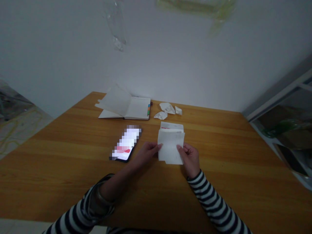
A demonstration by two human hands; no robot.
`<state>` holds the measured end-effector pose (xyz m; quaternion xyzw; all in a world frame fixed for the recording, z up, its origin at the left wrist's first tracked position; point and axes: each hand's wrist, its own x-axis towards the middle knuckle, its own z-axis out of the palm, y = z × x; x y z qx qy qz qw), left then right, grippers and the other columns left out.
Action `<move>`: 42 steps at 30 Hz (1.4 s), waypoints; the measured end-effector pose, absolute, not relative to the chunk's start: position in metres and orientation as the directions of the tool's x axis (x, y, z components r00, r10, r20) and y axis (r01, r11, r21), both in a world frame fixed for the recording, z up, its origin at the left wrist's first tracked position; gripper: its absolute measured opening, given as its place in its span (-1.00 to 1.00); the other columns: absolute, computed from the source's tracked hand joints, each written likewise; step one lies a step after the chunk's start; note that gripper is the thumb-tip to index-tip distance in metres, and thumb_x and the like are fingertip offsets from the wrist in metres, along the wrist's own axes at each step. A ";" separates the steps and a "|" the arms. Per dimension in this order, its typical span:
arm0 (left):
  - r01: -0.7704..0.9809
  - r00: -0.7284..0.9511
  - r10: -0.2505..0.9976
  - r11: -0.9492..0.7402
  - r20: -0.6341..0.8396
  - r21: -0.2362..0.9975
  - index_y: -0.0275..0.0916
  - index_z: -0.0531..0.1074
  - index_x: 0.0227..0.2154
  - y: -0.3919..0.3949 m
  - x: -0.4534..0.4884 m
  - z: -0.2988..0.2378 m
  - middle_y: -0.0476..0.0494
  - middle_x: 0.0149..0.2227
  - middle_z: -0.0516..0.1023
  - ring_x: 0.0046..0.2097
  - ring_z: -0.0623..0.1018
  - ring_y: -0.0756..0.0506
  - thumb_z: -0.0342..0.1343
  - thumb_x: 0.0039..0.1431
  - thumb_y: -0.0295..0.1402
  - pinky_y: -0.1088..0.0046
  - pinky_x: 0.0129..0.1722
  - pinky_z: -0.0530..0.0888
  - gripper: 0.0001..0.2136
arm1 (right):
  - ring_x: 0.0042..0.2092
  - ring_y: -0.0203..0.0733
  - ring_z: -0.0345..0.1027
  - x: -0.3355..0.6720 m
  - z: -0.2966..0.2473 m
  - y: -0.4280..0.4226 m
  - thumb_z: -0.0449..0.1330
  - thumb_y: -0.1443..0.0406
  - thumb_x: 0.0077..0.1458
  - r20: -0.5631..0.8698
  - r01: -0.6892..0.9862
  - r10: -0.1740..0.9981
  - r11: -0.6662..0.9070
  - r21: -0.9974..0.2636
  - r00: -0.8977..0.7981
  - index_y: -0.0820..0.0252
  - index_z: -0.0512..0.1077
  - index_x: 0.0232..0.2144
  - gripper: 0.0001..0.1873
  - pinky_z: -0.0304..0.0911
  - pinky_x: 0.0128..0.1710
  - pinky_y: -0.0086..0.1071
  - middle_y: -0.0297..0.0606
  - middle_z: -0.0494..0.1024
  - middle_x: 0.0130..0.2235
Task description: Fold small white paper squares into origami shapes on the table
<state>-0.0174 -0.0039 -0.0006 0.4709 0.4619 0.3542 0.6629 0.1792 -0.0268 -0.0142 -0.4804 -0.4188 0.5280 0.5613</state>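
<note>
Several white paper sheets [171, 146] are held up above the wooden table in both my hands. My left hand [149, 152] pinches their left edge, thumb in front. On the right edge my right hand [190, 158] grips them, its thumb pressed on the front sheet. The sheets overlap unevenly, and a back one shows a small red mark near its top. Faint lines or print show on the front sheet, too small to read. A lit phone [127, 143] lies left of my left hand, its screen blurred out.
An open notebook [137, 107] with coloured tabs lies at the table's back, some pages standing up. Crumpled paper pieces [167, 108] sit right of it. The wooden table [231, 152] meets a pale wall [175, 65]. A shelf [290, 130] with items stands beyond the right edge.
</note>
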 end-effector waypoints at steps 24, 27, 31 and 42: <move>-0.024 0.440 0.852 0.326 -0.283 0.945 -0.30 0.50 -0.31 -0.008 -0.011 0.006 -0.17 -0.37 0.64 -0.33 0.62 -0.12 0.38 -0.15 -0.05 0.38 -0.29 0.52 -0.56 | -0.49 -0.24 0.40 0.179 -0.019 -0.026 0.35 0.06 0.01 -0.041 -0.255 0.982 0.007 -0.967 0.183 0.22 0.56 -0.33 -0.67 0.29 -0.48 -0.41 -0.29 0.61 -0.45; 0.009 0.411 0.886 0.230 -0.214 0.973 -0.31 0.55 -0.29 -0.005 -0.016 0.011 -0.20 -0.30 0.65 -0.23 0.61 -0.17 0.31 -0.04 -0.05 0.34 -0.22 0.52 -0.60 | -0.51 -0.21 0.40 0.182 -0.014 -0.025 0.38 0.03 -0.06 -0.118 -0.254 0.991 -0.097 -0.962 0.069 0.21 0.58 -0.35 -0.63 0.29 -0.49 -0.38 -0.28 0.62 -0.47; -0.019 0.314 0.930 0.207 -0.191 0.978 -0.31 0.57 -0.22 -0.002 -0.022 0.016 -0.16 -0.32 0.66 -0.22 0.61 -0.19 0.34 -0.05 -0.11 0.32 -0.20 0.52 -0.60 | -0.51 -0.21 0.41 0.180 -0.010 -0.026 0.38 0.02 -0.08 -0.145 -0.248 0.988 -0.155 -0.956 -0.057 0.19 0.57 -0.40 -0.65 0.31 -0.46 -0.36 -0.29 0.60 -0.49; -0.048 0.192 0.953 0.246 -0.233 0.968 -0.36 0.53 -0.23 0.005 -0.035 0.027 -0.19 -0.40 0.62 -0.38 0.60 -0.14 0.12 0.08 0.16 0.33 -0.32 0.53 -0.43 | -0.55 -0.29 0.28 0.177 -0.024 -0.028 0.33 0.00 -0.02 -0.112 -0.134 0.991 -0.121 -0.984 -0.075 0.20 0.51 -0.52 -0.63 0.16 -0.55 -0.44 -0.34 0.51 -0.55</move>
